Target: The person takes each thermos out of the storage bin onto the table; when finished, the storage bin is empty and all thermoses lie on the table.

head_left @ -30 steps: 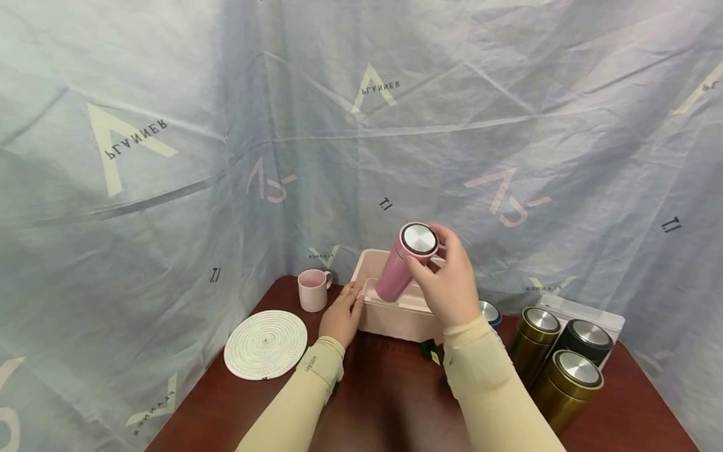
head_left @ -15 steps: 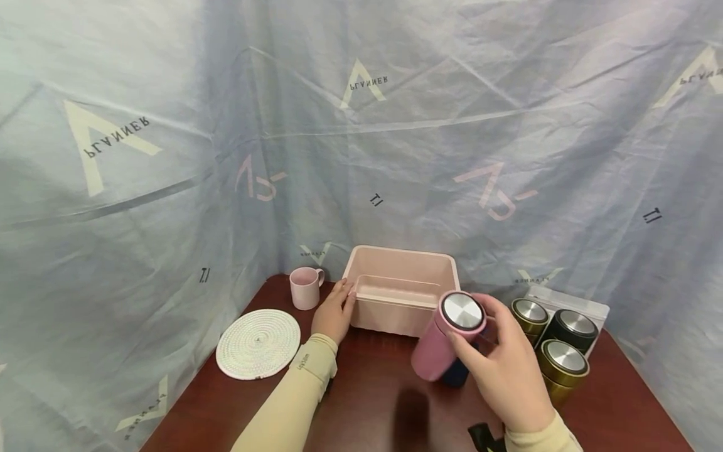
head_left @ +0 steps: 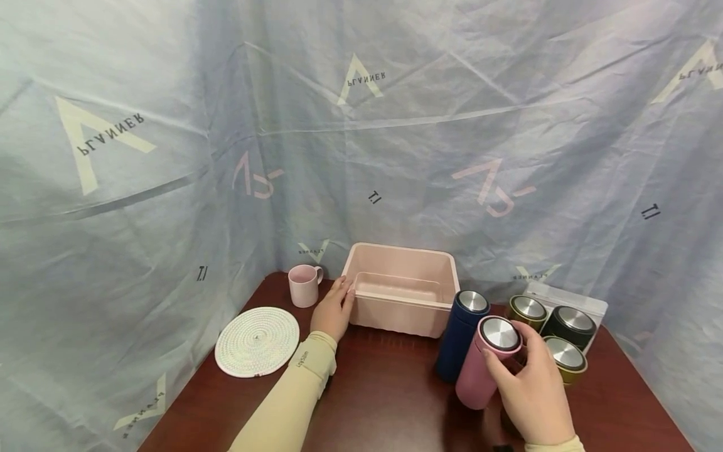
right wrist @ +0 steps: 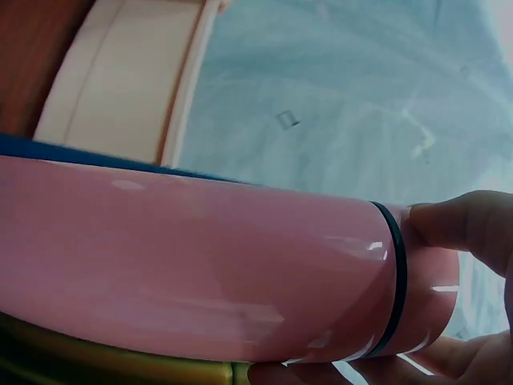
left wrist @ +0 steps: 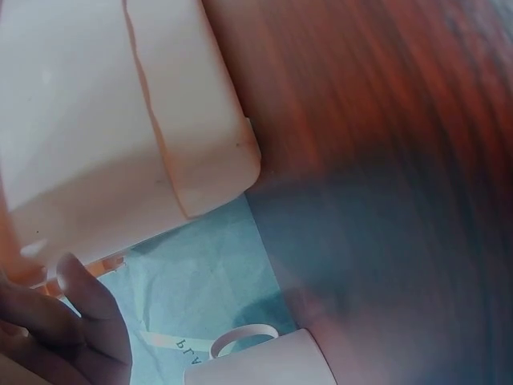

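Note:
My right hand (head_left: 536, 386) grips a pink vacuum flask (head_left: 480, 370) around its upper end, thumb on one side and fingers on the other. The flask has a silver-topped lid and leans slightly; whether its base touches the table I cannot tell. In the right wrist view the thumb and fingertips press the flask's lid (right wrist: 433, 281). Just behind and left of it stands a blue flask (head_left: 457, 339). My left hand (head_left: 332, 311) rests on the left rim of a pale pink bin (head_left: 401, 317), fingers fairly straight; the left wrist view shows the bin's outer side (left wrist: 96, 120).
Two gold flasks (head_left: 565, 358) and a black one (head_left: 572, 326) stand to the right, before a whitish case (head_left: 593, 304). On the left are a pink mug (head_left: 304, 289) and a round woven mat (head_left: 257, 342). Grey curtains (head_left: 361, 138) close off the back and sides.
My right hand has carried the pink flask from above the bin rightward and down, to beside the blue flask. My left hand has stayed on the bin's rim.

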Tool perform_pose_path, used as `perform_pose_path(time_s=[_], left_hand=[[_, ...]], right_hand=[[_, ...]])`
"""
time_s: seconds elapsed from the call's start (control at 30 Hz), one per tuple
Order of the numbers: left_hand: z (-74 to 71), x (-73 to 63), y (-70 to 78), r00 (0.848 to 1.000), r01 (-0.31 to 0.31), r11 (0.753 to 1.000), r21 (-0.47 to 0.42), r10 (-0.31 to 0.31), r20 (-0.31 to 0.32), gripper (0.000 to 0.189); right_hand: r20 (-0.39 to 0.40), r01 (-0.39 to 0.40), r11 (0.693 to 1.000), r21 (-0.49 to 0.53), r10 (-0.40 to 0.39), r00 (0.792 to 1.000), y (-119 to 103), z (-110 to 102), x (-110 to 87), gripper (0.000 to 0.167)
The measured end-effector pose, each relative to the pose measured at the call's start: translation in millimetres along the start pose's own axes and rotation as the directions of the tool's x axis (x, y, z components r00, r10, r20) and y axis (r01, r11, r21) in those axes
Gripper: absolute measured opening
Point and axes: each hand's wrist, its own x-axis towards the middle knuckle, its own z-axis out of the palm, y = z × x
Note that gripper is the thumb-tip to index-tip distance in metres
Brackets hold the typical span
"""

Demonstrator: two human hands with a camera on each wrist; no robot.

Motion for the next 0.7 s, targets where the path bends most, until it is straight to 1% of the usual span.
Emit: perform_pose_path(time_s=[0.1,0.17,0.47,0.6,0.7], left_hand=[[0.0,-1.3,0.3,1.000,-0.002,1.000,-0.005,0.002,0.002,0.047],[0.1,-2.0,0.0,1.000,-0.004,1.000,-0.005,0.004,0.002,0.047],[0.3,0.0,-2.1,1.000,-0.012,1.000,0.016,0.012,-0.004,0.047],[-0.5,0.1,-2.8,1.000,0.000,1.000,0.019,0.000,0.003,0.047],[-0.7,-0.4,-3.5,1.000,0.006,1.000,0.013,-0.006,0.004,0.046]], right_hand=[[-0.006,-0.011,0.999,-0.042,0.011,1.000,7.7,4.6,1.6,0.069],[-0.005,-0.005,0.999,-0.050,0.004,1.000,12.1,7.8,2.3,0.068],[0.005,0.044,0.996,-0.081,-0.043,0.999,20.5,15.5,2.5,0.066],[0.009,0.069,0.992,-0.109,-0.068,0.998,22.4,17.7,3.7,0.064],[0.003,0.103,0.988,-0.113,-0.103,0.995,23.7,20.8,4.5,0.063]])
